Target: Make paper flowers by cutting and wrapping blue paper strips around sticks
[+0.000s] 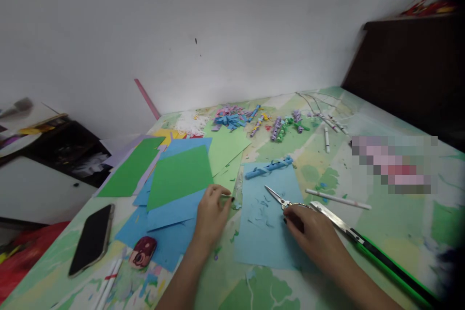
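My right hand (310,230) is closed round the handle loops of a pair of scissors (278,196). Their metal blades are together and point up and left over a light blue sheet of paper (265,247). Thin blue scraps lie under the blades, and a rolled, cut blue paper tube (269,168) rests across the sheet's far end. Left of that sheet, my left hand (212,213) has its thumb and forefinger brought together in a pinch near small scraps on the patterned tablecloth. Whatever is between those fingertips is too small to tell.
A green-handled paper knife (392,266) lies by my right forearm, near a white pen (337,199). Green (181,174) and blue sheets, a phone (92,240) and a dark red case (143,252) are at left. Curled paper strips (230,118) lie near the wall.
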{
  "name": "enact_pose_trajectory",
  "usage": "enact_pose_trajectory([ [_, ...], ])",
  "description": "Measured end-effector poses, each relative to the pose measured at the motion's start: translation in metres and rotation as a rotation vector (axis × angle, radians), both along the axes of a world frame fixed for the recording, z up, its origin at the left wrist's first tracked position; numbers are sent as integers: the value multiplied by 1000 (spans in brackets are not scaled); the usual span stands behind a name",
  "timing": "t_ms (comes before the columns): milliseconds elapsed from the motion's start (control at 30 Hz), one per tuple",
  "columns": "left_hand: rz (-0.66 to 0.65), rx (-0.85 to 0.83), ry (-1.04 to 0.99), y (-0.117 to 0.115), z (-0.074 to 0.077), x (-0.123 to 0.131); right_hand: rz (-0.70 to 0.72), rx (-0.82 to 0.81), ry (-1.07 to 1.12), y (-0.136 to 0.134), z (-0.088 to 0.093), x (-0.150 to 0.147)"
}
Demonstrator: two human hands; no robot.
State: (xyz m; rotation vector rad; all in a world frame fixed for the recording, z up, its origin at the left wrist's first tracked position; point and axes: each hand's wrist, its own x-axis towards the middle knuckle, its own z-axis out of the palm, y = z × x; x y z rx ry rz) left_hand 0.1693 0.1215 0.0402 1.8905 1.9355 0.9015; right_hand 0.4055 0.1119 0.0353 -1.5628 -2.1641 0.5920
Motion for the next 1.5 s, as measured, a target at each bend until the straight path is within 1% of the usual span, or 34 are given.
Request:
enact_pose_trajectory([
  [100,-144,-111,-36,-8,-3,21,-1,24,14,0,-4,0],
  [133,-165,-141,-35,-11,-4,26,-7,46,21,0,-5,1],
  [267,-145,-198,-17,-16,-10,38,-1,100,38,1,-2,5],
  [367,-193,-201,-61,-14,-9,38,39,74,92,1,2,7],
  [433,-215,-208,-135,-13,-7,38,65,63,125,0,4,7],
  [500,-194,-254,-246,-14,-4,39,109,64,162,-2,5,5],
  [600,-153,-335,-454,-18,2,44,212,50,240,-7,8,1],
  [733,-203,-420,-692,-25,8,52,325,-17,327,-14,15,-3],
  [800,-222,-445,-767,-26,8,55,350,-54,352,-17,19,-5],
  [867,-232,-437,-813,-27,6,58,343,-71,363,-18,21,-5],
  [967,-233,-428,-831,-28,0,60,299,-77,391,-17,24,-5],
  [1067,-208,-417,-878,-31,-4,62,256,-89,449,-15,25,-4],
  [1167,-205,-333,-895,-36,-7,62,192,-84,471,-13,27,-2],
  [1300,-313,-207,-733,-37,-7,61,137,-90,494,-12,28,-2],
  [1400,-316,-179,-628,-34,-6,61,135,-104,513,-14,24,-3],
  [1500,-317,-167,-584,-32,-5,61,149,-103,505,-15,18,-3],
])
